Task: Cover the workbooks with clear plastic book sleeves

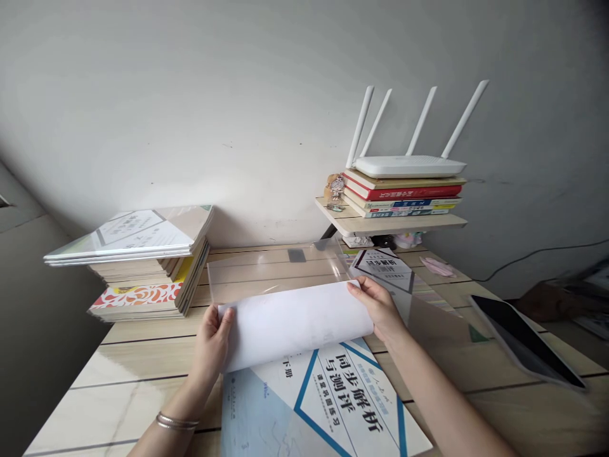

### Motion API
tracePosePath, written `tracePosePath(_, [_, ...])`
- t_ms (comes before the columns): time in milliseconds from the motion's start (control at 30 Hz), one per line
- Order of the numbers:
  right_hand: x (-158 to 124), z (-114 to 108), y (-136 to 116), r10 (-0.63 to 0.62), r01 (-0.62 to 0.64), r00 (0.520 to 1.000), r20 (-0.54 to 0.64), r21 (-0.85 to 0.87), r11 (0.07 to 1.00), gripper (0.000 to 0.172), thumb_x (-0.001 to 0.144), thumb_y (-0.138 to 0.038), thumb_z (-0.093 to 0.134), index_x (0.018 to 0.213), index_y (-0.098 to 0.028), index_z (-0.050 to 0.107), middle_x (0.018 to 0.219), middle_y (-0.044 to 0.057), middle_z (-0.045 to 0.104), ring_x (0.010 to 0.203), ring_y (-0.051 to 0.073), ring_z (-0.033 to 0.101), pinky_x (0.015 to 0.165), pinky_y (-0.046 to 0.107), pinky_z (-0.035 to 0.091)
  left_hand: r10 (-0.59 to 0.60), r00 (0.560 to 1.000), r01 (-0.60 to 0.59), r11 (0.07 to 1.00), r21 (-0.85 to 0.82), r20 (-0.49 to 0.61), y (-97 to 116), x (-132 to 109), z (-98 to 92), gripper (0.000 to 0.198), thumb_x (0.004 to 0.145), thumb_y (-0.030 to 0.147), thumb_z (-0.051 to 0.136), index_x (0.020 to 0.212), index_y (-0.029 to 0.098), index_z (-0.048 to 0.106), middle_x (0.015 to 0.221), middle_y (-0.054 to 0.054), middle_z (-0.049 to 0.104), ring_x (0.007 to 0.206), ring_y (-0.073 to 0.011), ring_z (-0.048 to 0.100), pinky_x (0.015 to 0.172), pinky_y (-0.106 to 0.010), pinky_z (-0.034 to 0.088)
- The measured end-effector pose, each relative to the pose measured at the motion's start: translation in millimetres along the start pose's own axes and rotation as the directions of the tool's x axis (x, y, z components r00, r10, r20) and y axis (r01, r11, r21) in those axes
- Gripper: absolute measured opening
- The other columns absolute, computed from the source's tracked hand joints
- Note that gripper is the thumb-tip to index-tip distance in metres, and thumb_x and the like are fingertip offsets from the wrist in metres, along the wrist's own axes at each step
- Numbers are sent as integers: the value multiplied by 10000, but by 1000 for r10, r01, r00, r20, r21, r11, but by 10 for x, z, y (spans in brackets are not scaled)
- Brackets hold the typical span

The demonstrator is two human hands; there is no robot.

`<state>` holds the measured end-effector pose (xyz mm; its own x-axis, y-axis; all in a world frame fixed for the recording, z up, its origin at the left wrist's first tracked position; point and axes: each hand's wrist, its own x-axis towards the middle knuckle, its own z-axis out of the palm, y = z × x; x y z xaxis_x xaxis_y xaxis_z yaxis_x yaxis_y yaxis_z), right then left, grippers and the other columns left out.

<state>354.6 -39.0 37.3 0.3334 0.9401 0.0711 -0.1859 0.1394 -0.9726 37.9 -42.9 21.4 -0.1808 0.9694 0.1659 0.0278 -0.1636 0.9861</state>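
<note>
A blue and white workbook (333, 400) lies on the wooden table (137, 368) in front of me. Over its far end curls a white backing sheet (295, 320), joined to a clear plastic cover film (276, 270) that stretches flat toward the wall. My left hand (212, 343) grips the left edge of the white sheet, thumb on top. My right hand (375, 308) pinches the sheet's right corner. A silver bracelet sits on my left wrist.
A tall stack of books (143, 266) stands at the left by the wall. A small shelf (390, 222) at the right carries books and a white router (409, 166). Another covered book (385, 266) lies beneath it; a dark tablet (523, 339) rests at the right edge.
</note>
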Motion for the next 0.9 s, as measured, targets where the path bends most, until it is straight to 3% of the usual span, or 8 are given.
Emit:
tracePosePath(500, [16,-19,19,-2,2,1000,-17,-3,1000,432,508,-426,801,621,-204,449,573,-34,559,507,123,496,501,259,398,66,998,-66,994,89,-3,-51,16,-35,373,766,530,593,684,190,460,618,49,411,572,-93,358,522,-188,311])
tracePosePath(600, [39,-22,2,-215,190,973,-78,-249,950,373,580,-439,746,737,-209,497,675,5,580,612,176,552,584,332,458,98,995,-93,990,108,-35,-38,27,-20,372,750,510,613,652,190,451,602,49,402,565,-94,351,517,-191,307])
tracePosePath(667, [-54,15,-98,-520,415,851,-73,-514,751,378,632,-404,720,893,-201,537,866,68,601,826,247,584,751,429,476,113,993,-108,988,112,-38,-23,35,-9,355,751,494,612,653,190,459,601,47,409,570,-97,358,522,-193,313])
tracePosePath(733, [-280,107,-245,-732,609,666,143,-671,423,419,708,-352,682,1065,-194,531,1072,120,562,1054,286,525,917,480,418,117,992,-112,988,110,-39,-10,42,0,335,754,481,607,663,188,471,605,44,418,576,-99,365,529,-194,320])
tracePosePath(767, [-438,173,-313,-735,709,592,329,-647,282,413,757,-330,647,1126,-196,516,1118,127,549,1099,278,506,944,466,413,115,993,-111,988,106,-39,-5,45,3,327,754,475,607,667,188,475,605,45,417,579,-100,367,533,-193,322])
tracePosePath(800, [-612,248,-361,-649,827,505,569,-534,175,393,808,-331,600,1168,-207,503,1122,114,561,1107,253,510,940,423,434,113,993,-108,989,99,-38,-2,47,6,323,752,472,608,669,188,476,605,46,416,578,-99,366,535,-192,322])
tracePosePath(867, [-956,405,-374,-357,972,233,905,-225,63,425,851,-449,524,1204,-213,507,1228,98,553,1177,255,475,989,425,414,101,995,-98,992,74,-26,-2,49,8,324,747,473,611,673,189,473,606,49,413,573,-97,366,529,-190,319])
tracePosePath(900, [-1100,474,-335,-251,996,83,965,-90,-15,398,880,-442,482,1216,-231,511,1280,66,539,1204,259,458,1004,449,399,92,996,-91,994,61,-15,-4,49,7,326,744,479,612,681,190,473,609,50,417,571,-96,368,526,-190,316])
